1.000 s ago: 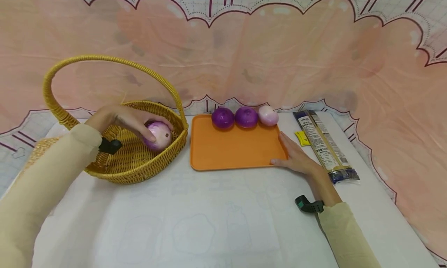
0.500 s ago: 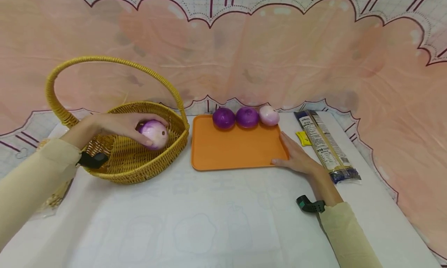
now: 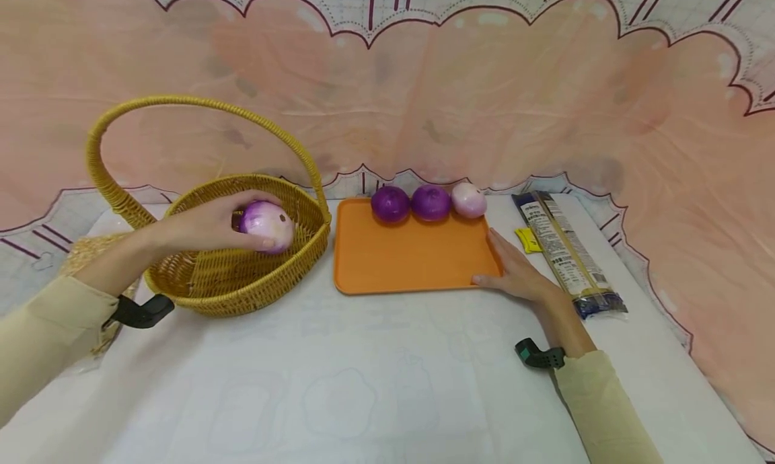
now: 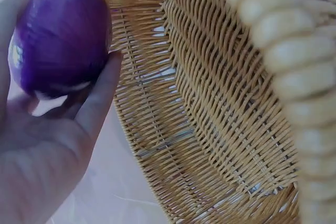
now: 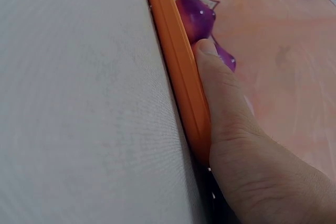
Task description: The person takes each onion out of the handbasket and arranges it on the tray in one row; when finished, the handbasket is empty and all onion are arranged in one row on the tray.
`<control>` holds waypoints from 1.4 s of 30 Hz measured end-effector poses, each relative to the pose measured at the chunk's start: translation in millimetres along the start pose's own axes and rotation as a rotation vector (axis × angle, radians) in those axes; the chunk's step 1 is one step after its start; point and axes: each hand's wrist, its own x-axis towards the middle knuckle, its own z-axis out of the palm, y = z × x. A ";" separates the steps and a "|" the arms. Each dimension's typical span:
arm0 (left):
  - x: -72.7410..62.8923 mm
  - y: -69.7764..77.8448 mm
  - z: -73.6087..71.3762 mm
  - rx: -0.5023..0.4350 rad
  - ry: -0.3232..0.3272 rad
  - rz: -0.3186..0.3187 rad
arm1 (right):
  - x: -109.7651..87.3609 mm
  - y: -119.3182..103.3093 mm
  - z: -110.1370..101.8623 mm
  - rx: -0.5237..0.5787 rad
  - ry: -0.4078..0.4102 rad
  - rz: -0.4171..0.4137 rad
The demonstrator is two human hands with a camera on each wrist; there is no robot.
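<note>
My left hand (image 3: 206,225) grips a purple-and-white onion (image 3: 275,227), fingers over its far side and thumb on its near side. The onion overlaps the right half of the yellow wicker basket (image 3: 239,306). In the left wrist view, the onion's deep purple side (image 4: 65,35) faces the camera, above the level of the woven basket wall (image 4: 152,108). My right hand (image 3: 514,269) rests at the right front corner of the orange tray (image 3: 412,259), fingers straight. The thumb (image 5: 223,87) lies along the tray's rim (image 5: 181,77) in the right wrist view.
Two purple onions (image 3: 390,204) and a paler onion (image 3: 469,200) stand in a row along the tray's back edge. Right of the tray lie a yellow packet (image 3: 528,240) and a long printed bag (image 3: 566,252). The basket's tall handle (image 3: 200,102) arches above it. A bag of grains (image 3: 91,249) lies behind the left forearm.
My left hand has lifted the onion a little inside the basket, turning it slightly, while the left forearm swung leftward and lower. The right hand stays at the tray corner.
</note>
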 end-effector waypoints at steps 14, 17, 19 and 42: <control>-20.0 31.3 23.5 -0.113 0.249 -0.042 | -0.2 1.6 -2.1 0.010 0.001 0.005; -24.8 39.4 33.3 -0.141 0.289 -0.030 | -0.2 0.7 -3.1 -0.001 0.005 0.004; -26.0 44.3 39.4 -0.159 0.307 -0.012 | -0.8 0.6 -3.5 0.002 0.009 0.001; 10.1 79.4 105.1 -0.233 0.316 0.207 | 0.1 2.1 -1.0 0.005 0.008 0.001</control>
